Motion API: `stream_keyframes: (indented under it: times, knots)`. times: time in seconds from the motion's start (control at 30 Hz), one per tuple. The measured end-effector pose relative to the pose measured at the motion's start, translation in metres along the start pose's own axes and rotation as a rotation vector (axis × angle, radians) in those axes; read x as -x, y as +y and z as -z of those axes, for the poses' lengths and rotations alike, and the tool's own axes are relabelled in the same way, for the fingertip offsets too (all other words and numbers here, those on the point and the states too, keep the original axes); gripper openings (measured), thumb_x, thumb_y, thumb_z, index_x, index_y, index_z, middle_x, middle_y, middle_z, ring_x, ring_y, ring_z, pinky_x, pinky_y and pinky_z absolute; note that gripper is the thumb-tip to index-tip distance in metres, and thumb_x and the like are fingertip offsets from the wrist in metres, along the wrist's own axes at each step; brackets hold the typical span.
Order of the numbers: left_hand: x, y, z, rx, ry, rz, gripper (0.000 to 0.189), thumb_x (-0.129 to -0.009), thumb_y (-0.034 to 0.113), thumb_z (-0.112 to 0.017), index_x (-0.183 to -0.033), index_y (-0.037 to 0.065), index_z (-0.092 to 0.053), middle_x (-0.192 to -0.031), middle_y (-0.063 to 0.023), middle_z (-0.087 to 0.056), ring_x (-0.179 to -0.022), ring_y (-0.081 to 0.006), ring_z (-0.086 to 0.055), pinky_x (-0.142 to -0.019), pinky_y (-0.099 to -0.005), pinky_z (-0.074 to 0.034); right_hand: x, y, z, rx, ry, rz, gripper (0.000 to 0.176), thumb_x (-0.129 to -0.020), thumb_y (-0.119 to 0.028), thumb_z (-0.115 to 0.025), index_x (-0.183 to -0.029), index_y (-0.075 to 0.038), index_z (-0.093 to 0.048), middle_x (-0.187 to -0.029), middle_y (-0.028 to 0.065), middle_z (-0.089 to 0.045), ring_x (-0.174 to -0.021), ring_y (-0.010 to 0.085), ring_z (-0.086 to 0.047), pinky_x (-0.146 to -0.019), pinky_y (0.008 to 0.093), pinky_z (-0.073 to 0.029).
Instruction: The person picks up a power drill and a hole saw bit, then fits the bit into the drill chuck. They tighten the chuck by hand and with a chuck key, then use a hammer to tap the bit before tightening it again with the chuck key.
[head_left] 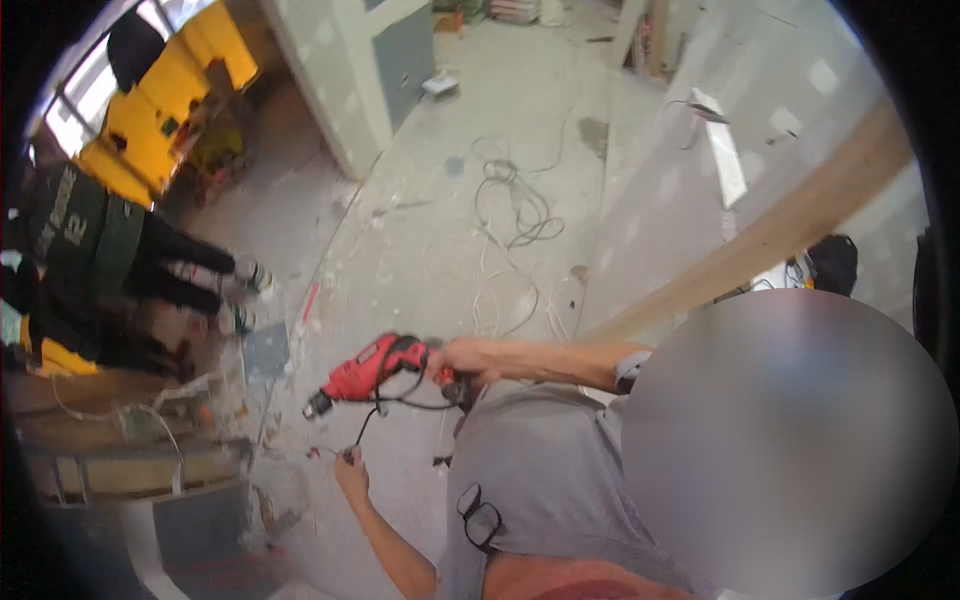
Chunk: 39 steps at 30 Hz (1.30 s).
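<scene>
My right hand (466,362) is closed around the rear of a red and black power drill (358,376). The drill's chuck points down and to the left. A black cord (366,425) loops beneath the drill body and runs down to my left hand (352,470), whose fingers are pinched on it. A small dark piece shows at those fingertips, too small to name. Black-framed glasses (480,518) hang on the front of my grey shirt (540,450).
Cables (515,205) lie coiled on the dusty floor ahead. A wooden beam (760,230) slants across the right. At the left stands a person in dark clothes (95,235), near yellow sheeting (150,110). Metal framing (130,475) is at lower left. A blurred disc hides the lower right.
</scene>
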<state>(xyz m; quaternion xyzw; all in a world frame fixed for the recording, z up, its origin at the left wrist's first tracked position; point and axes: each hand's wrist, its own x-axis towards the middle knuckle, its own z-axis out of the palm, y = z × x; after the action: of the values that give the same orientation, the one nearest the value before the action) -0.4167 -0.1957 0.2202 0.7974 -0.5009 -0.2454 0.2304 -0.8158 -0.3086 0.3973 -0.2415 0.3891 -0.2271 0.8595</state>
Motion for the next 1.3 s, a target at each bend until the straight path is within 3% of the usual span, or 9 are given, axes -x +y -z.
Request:
stream_keyframes:
  times: [0.13, 0.33, 0.37, 0.43, 0.6, 0.9, 1.03, 1.1, 1.3]
  knots:
    - [0.007, 0.027, 0.028, 0.167, -0.254, -0.023, 0.031, -0.092, 0.024, -0.068, -0.095, -0.007, -0.067, -0.077, -0.0131, -0.068, -0.069, -0.0197, -0.062, -0.066, -0.0339, -0.048, -0.070, -0.046, -0.018, 0.090, 0.102, -0.035, 0.015, -0.083, -0.009, -0.067, -0.071, -0.007, -0.060, -0.064, 0.0006, -0.055, -0.055, 0.0117, -0.053, -0.050, 0.0289, -0.042]
    - [-0.010, 0.010, 0.065, 0.466, -0.041, 0.200, 0.037, -0.091, 0.029, -0.070, -0.096, -0.008, -0.069, -0.078, -0.0053, -0.065, -0.071, -0.0136, -0.056, -0.068, -0.0299, -0.046, -0.210, -0.094, 0.008, 0.525, 0.108, 0.099, 0.017, -0.080, -0.018, -0.070, -0.072, -0.004, -0.066, -0.067, 0.0025, -0.060, -0.063, 0.0112, -0.054, -0.058, 0.0297, -0.042]
    - [-0.016, 0.034, 0.085, 0.346, 0.005, 0.254, 0.037, -0.091, 0.030, -0.071, -0.094, -0.008, -0.069, -0.077, -0.0046, -0.064, -0.071, -0.0128, -0.055, -0.068, -0.0294, -0.046, -0.219, -0.099, 0.013, 0.811, -0.008, 0.465, 0.019, -0.082, -0.022, -0.068, -0.073, -0.005, -0.067, -0.068, 0.0031, -0.061, -0.064, 0.0114, -0.053, -0.060, 0.0303, -0.042]
    - [-0.021, 0.049, 0.115, 0.336, 0.051, 0.303, 0.037, -0.093, 0.031, -0.068, -0.092, -0.006, -0.070, -0.074, -0.0001, -0.059, -0.069, -0.0105, -0.050, -0.063, -0.0281, -0.041, -0.236, -0.126, -0.008, 0.313, 0.144, -0.043, 0.012, -0.080, -0.014, -0.067, -0.073, -0.007, -0.063, -0.070, 0.0016, -0.057, -0.065, 0.0114, -0.052, -0.060, 0.0293, -0.041]
    - [-0.016, 0.088, 0.144, 0.397, 0.321, 0.362, 0.023, -0.094, 0.021, -0.068, -0.095, -0.002, -0.071, -0.073, 0.0016, -0.061, -0.067, -0.0074, -0.050, -0.061, -0.0252, -0.041, -0.272, -0.133, 0.010, 0.341, 0.045, -0.110, 0.011, -0.083, -0.013, -0.068, -0.079, -0.005, -0.061, -0.071, 0.0018, -0.056, -0.063, 0.0122, -0.051, -0.060, 0.0298, -0.041]
    - [-0.052, 0.058, 0.093, 0.278, 0.324, 0.350, 0.019, -0.095, 0.017, -0.067, -0.098, -0.001, -0.069, -0.078, 0.0013, -0.064, -0.070, -0.0088, -0.053, -0.067, -0.0258, -0.044, -0.332, -0.156, 0.000, 0.364, -0.074, -0.197, 0.011, -0.084, -0.010, -0.067, -0.084, -0.004, -0.057, -0.072, 0.0011, -0.055, -0.062, 0.0112, -0.051, -0.057, 0.0271, -0.042]
    - [-0.072, 0.069, 0.114, 0.528, 0.530, 0.380, 0.019, -0.093, 0.018, -0.068, -0.095, -0.001, -0.068, -0.080, -0.0002, -0.065, -0.069, -0.0080, -0.054, -0.071, -0.0248, -0.049, -0.334, -0.170, -0.009, 0.520, -0.104, -0.186, 0.014, -0.083, -0.009, -0.068, -0.087, -0.003, -0.055, -0.072, 0.0018, -0.055, -0.058, 0.0112, -0.050, -0.055, 0.0266, -0.041]
    - [-0.097, 0.053, 0.134, 0.832, 0.733, 0.170, 0.021, -0.093, 0.022, -0.069, -0.096, 0.001, -0.068, -0.081, -0.0002, -0.063, -0.067, -0.0079, -0.053, -0.068, -0.0277, -0.053, -0.324, -0.168, -0.015, 0.599, -0.099, -0.213, 0.017, -0.082, -0.011, -0.069, -0.089, -0.004, -0.054, -0.071, 0.0021, -0.053, -0.057, 0.0111, -0.050, -0.054, 0.0264, -0.041]
    - [-0.179, -0.014, 0.213, 0.377, 0.761, 0.552, 0.036, -0.092, 0.032, -0.068, -0.097, -0.004, -0.066, -0.090, -0.0167, -0.069, -0.081, -0.0258, -0.069, -0.066, -0.0398, -0.054, -0.287, -0.180, -0.081, 0.659, -0.227, -0.301, 0.014, -0.084, -0.010, -0.066, -0.088, -0.005, -0.053, -0.070, 0.0008, -0.053, -0.055, 0.0091, -0.048, -0.053, 0.0241, -0.040]
